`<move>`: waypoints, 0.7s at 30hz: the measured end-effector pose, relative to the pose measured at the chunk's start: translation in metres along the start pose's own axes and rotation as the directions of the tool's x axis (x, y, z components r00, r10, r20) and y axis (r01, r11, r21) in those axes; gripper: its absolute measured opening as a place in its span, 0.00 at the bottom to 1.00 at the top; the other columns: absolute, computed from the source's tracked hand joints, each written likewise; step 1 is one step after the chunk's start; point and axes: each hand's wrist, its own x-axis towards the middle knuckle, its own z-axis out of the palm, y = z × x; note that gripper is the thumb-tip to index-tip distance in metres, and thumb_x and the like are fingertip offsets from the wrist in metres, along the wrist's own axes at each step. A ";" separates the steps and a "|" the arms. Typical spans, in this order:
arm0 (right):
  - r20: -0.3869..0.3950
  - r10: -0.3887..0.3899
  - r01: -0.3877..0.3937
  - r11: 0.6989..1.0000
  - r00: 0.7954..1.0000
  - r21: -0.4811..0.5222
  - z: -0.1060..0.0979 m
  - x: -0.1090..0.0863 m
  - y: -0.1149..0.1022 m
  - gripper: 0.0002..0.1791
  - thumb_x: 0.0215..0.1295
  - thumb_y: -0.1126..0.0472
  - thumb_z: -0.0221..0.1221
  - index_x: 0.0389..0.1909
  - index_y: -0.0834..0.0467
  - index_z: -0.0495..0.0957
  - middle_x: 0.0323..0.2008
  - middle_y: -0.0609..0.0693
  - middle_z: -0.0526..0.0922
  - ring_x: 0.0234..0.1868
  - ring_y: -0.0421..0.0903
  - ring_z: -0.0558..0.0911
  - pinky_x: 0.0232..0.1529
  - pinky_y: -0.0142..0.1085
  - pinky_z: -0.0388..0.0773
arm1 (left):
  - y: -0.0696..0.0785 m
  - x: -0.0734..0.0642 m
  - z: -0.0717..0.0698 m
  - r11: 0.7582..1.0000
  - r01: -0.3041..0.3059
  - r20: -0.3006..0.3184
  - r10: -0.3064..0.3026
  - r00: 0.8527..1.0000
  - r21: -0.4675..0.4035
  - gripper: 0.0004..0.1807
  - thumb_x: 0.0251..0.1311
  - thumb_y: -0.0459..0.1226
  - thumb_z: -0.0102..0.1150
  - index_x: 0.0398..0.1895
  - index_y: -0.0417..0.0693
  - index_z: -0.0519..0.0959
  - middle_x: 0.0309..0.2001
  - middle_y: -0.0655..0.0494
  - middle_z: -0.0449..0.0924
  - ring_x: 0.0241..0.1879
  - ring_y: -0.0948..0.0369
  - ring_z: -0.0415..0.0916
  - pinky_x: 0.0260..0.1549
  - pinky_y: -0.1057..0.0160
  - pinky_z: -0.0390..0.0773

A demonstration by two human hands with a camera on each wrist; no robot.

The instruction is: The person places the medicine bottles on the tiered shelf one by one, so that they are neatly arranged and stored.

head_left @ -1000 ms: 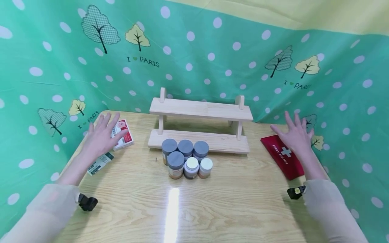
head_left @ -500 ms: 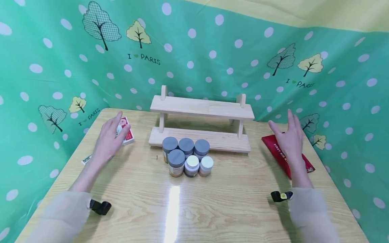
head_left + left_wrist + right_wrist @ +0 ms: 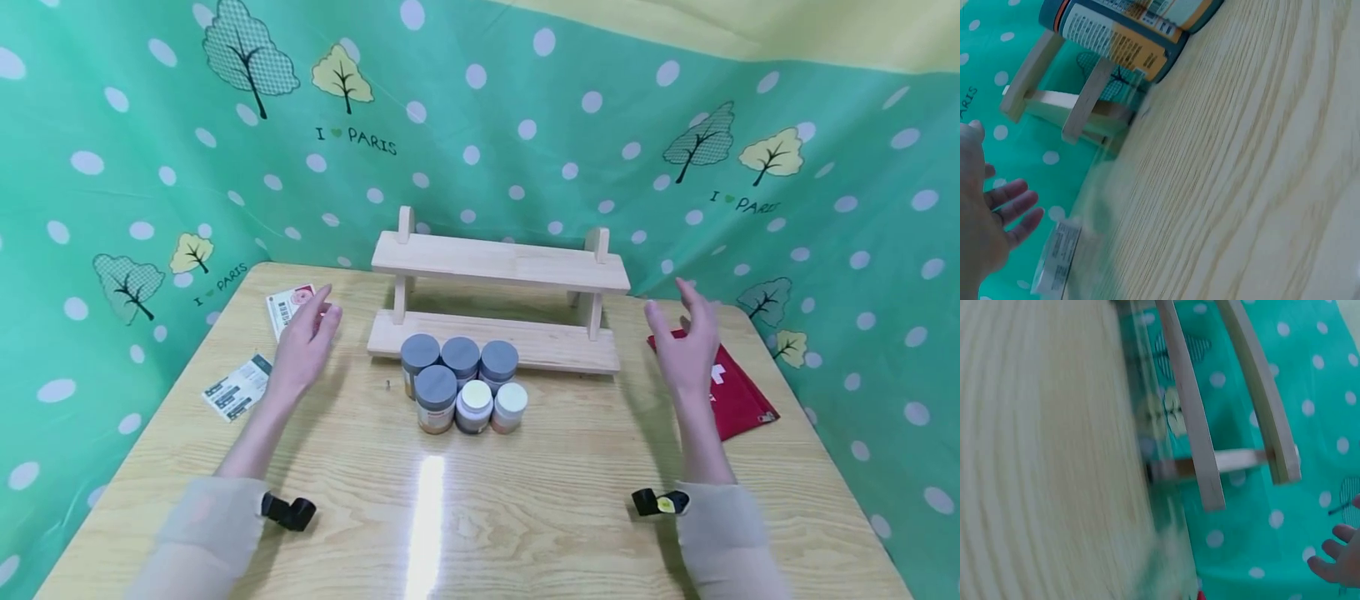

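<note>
My left hand [image 3: 300, 346] hovers over the table's left side with relaxed fingers and holds nothing. Behind it lies a white and red box [image 3: 283, 307], partly hidden by the fingers; a flat white and dark-green packet [image 3: 238, 388] lies to its left. On the right, my empty right hand [image 3: 688, 350] is raised with loosely bent fingers, in front of a red first aid kit pouch [image 3: 738, 396] that it partly covers. Between the hands several bottles stand grouped: grey-lidded ones [image 3: 436, 398] and two with white lids [image 3: 475, 406]. The left wrist view shows an orange-labelled bottle [image 3: 1113, 40] close up.
A two-tier wooden shelf [image 3: 498, 260] stands at the back of the wooden table [image 3: 540, 508], just behind the bottles. Green dotted cloth [image 3: 517, 108] hangs around the back and sides. A bright light reflection [image 3: 425, 525] crosses the front of the table.
Both hands have moved inward toward the middle, and their spread fingers have relaxed. The packet on the left and more of the red pouch have come into sight. The bottles have stayed put.
</note>
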 end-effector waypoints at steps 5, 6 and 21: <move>0.027 -0.011 0.008 0.993 1.000 0.117 0.017 -0.011 -0.009 0.32 0.72 0.50 0.63 0.74 0.47 0.69 0.72 0.48 0.71 0.74 0.49 0.69 0.75 0.52 0.71 | 0.004 -0.001 0.012 0.995 0.072 0.050 -0.068 0.996 -0.075 0.36 0.81 0.57 0.35 0.82 0.46 0.56 0.70 0.31 0.70 0.66 0.35 0.73 0.68 0.35 0.70; 0.042 -0.007 0.001 0.990 0.999 0.143 0.021 -0.013 -0.011 0.31 0.72 0.50 0.63 0.74 0.48 0.70 0.72 0.49 0.71 0.74 0.49 0.70 0.74 0.52 0.72 | 0.004 -0.002 0.014 0.991 0.094 0.068 -0.088 0.994 -0.092 0.37 0.81 0.58 0.34 0.82 0.46 0.55 0.71 0.32 0.70 0.66 0.36 0.73 0.67 0.36 0.71; 0.269 -0.065 -0.044 0.924 0.961 0.381 0.049 -0.031 -0.016 0.25 0.75 0.60 0.60 0.70 0.61 0.72 0.62 0.61 0.79 0.62 0.45 0.79 0.57 0.25 0.81 | 0.002 -0.005 0.041 0.935 0.294 0.246 -0.242 0.939 -0.200 0.41 0.79 0.60 0.34 0.80 0.40 0.57 0.78 0.35 0.60 0.74 0.39 0.65 0.75 0.44 0.67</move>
